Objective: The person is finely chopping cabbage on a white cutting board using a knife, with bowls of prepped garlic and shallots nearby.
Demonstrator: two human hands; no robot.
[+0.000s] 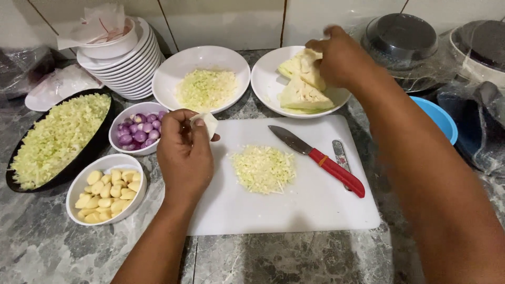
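1. Far left of the white cutting board [315, 210], a black oval dish [100, 144] is heaped with finely chopped cabbage; by the look of it most of the chopping is already done.
2. Behind that dish, left of the board, a crumpled clear plastic bag [58, 84] lies on the worktop [42, 247]; no label shows on it.
3. A stack of white plates [131, 68] stands at the wall, left of the board's far edge, with a white, red-lined paper wrapper [97, 26] in the top bowl; its print is too small to tell.
4. Just left of the board sit a white bowl of peeled garlic cloves [108, 192] and a bowl of peeled purple shallots [138, 131], both seemingly ready.
5. The left hand [184, 152] hovers over the board's left edge, fingers pinched on a small pale cabbage piece [206, 122].
6. Behind the board, a white plate [168, 87] carries another share of chopped cabbage.
7. On the board's middle lies a small pile of shredded cabbage [263, 168], with a red-handled knife [315, 158] lying free to its right.
8. Behind the board's right end, the right hand [342, 60] grasps cabbage wedges [302, 92] on a second white plate [263, 87]; these whole wedges are what is left to cut.
9. Right of the board stand a blue bowl [439, 118] and plastic-wrapped pots [402, 39].
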